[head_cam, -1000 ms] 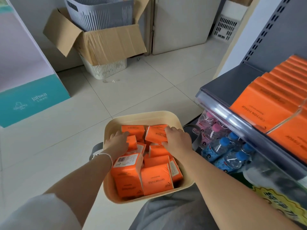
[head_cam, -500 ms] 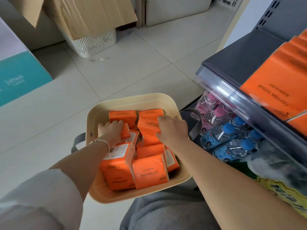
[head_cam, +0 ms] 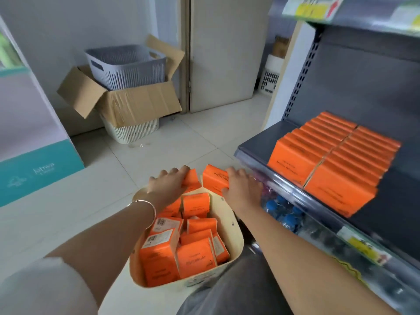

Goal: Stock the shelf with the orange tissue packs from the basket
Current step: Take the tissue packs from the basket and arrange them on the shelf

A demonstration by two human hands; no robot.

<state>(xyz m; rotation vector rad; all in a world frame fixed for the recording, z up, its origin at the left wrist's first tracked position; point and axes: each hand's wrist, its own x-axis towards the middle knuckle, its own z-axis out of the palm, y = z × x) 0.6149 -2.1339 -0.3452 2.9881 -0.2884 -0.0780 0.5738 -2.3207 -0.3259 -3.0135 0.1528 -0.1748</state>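
A cream basket (head_cam: 234, 237) in front of me holds several orange tissue packs (head_cam: 195, 258). My left hand (head_cam: 167, 186) grips one orange pack (head_cam: 192, 179) lifted above the basket's far rim. My right hand (head_cam: 243, 187) grips another orange pack (head_cam: 213, 179) beside it, at the same height. To the right, the grey shelf (head_cam: 256, 144) carries two rows of orange packs (head_cam: 329, 155) standing on edge. The shelf's left part is bare.
Water bottles with blue caps (head_cam: 284, 212) lie on the lower shelf under the tissue rows. Behind, a cardboard box (head_cam: 136, 105) with a grey basket (head_cam: 127, 67) in it sits on a white basket. A teal display stand (head_cam: 34, 169) is at left. Tiled floor between.
Both hands have risen out of the basket, each with an orange pack. The camera has tilted up, showing more of the shelf.
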